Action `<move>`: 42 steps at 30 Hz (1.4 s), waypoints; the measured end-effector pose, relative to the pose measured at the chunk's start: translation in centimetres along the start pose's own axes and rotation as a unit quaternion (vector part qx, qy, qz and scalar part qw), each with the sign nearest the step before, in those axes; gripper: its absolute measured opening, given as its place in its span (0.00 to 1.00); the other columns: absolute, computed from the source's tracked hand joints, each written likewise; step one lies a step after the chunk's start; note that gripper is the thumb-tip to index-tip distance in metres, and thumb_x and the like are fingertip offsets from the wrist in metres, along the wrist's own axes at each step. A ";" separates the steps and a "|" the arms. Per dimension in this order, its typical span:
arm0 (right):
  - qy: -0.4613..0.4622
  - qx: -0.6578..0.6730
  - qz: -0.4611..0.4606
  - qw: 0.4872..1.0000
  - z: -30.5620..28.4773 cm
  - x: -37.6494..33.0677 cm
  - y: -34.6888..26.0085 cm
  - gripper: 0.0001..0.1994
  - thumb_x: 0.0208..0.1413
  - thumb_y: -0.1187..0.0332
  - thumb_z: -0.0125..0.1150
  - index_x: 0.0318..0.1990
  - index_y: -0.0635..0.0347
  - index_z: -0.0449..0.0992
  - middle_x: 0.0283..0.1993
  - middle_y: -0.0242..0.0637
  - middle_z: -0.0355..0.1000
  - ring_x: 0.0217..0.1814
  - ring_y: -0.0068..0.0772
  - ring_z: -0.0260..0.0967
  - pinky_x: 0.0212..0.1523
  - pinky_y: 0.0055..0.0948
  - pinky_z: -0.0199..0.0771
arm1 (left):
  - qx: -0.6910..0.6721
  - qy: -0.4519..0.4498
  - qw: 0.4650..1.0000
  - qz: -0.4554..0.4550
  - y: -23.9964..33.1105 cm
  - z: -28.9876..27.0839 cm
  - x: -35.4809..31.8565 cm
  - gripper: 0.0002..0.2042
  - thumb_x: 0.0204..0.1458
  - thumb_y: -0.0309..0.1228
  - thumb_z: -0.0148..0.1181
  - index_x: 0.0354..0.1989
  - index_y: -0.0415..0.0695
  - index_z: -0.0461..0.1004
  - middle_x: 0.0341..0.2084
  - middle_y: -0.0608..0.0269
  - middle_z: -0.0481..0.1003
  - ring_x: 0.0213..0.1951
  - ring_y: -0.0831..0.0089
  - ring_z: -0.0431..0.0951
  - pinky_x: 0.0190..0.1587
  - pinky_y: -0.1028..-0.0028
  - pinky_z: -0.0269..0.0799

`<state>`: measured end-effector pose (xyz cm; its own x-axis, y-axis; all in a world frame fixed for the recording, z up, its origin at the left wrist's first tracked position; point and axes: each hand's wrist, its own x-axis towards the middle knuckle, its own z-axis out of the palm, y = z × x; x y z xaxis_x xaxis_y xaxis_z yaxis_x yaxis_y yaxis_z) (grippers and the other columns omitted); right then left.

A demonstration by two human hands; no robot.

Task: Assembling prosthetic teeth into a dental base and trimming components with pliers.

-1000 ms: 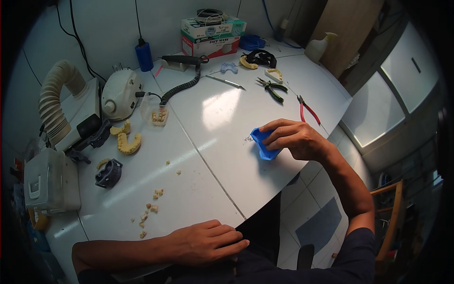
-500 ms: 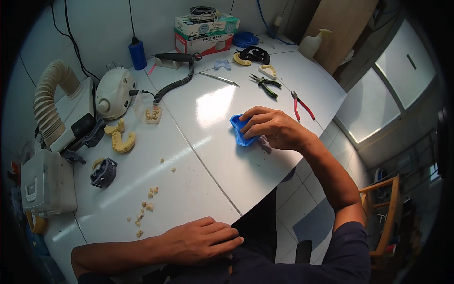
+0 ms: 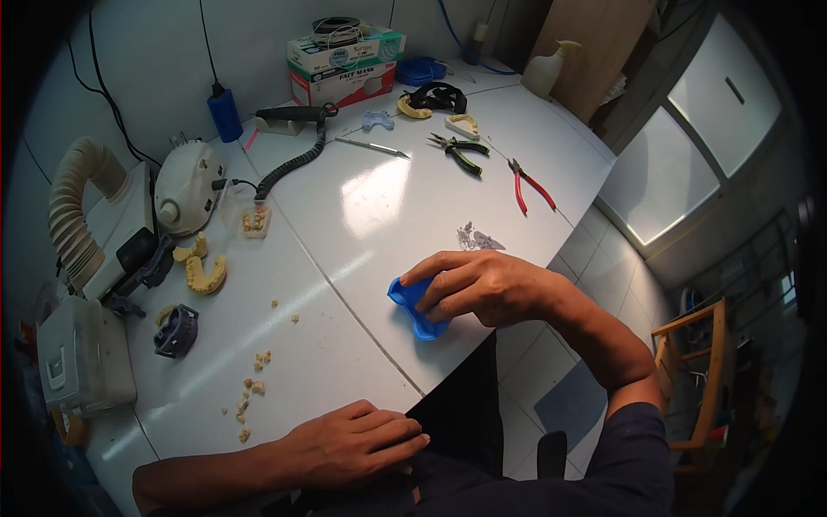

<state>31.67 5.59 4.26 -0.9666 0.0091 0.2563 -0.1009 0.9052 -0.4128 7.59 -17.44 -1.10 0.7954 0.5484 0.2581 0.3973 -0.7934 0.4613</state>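
Observation:
My right hand (image 3: 498, 291) is closed on a bright blue angular mold (image 3: 401, 303), gripping its right side from above. The mold is at the table near its front edge, and my fingers hide part of its inside. Farther back, just beyond this hand, lie thin grey-purple scraps (image 3: 479, 239). My left hand (image 3: 355, 444) rests at the front edge of the white table (image 3: 345, 362), its fingers loosely stretched out and holding nothing. Several small yellowish tooth-like pieces (image 3: 258, 388) are scattered to the left, beyond that forearm.
Behind lie green-handled pliers (image 3: 465, 157), red-handled cutters (image 3: 527, 183) and a slim knife-like tool (image 3: 372, 148). Yellow dental models (image 3: 205, 274) sit at left near a white control unit (image 3: 185, 189) and a ribbed hose (image 3: 76, 198). Stacked boxes (image 3: 345, 82) stand at the wall.
My right hand has drawn the blue mold nearer and a little left, uncovering the grey-purple scraps behind it. The left hand has stayed in place. The view has shifted slightly.

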 end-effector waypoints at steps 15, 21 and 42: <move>0.086 -0.033 0.042 0.995 -2.5 -2.7 3.4 0.19 0.39 0.92 0.71 0.33 0.54 0.84 0.47 0.28 0.84 0.72 0.44 0.74 0.62 0.40 0.90 | 0.047 -0.045 0.998 0.002 0.2 -0.2 0.2 0.22 0.68 0.45 0.62 0.67 0.50 0.77 0.57 0.60 0.80 0.58 0.69 0.81 0.54 0.71 0.77; 0.052 -0.042 0.076 0.995 -1.8 -3.6 4.3 0.18 0.42 0.89 0.74 0.32 0.50 0.84 0.48 0.24 0.83 0.73 0.43 0.73 0.64 0.42 0.88 | 0.058 -0.042 0.997 -0.001 0.5 -0.5 0.0 0.23 0.66 0.44 0.65 0.67 0.52 0.77 0.58 0.62 0.80 0.59 0.71 0.81 0.52 0.72 0.76; 0.447 -0.198 0.144 0.860 -0.7 -12.0 9.1 0.16 0.60 0.87 0.64 0.50 0.58 0.86 0.55 0.41 0.86 0.67 0.50 0.80 0.71 0.50 0.80 | 0.277 0.260 0.873 -0.304 8.3 5.2 -4.9 0.17 0.71 0.37 0.62 0.60 0.38 0.76 0.60 0.34 0.73 0.66 0.38 0.73 0.71 0.33 0.67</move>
<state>42.54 14.02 -2.00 -0.3522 0.4211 0.8358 0.3717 0.8826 -0.2879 9.33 -28.08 -2.93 0.1009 0.8443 0.5263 0.9494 -0.2398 0.2026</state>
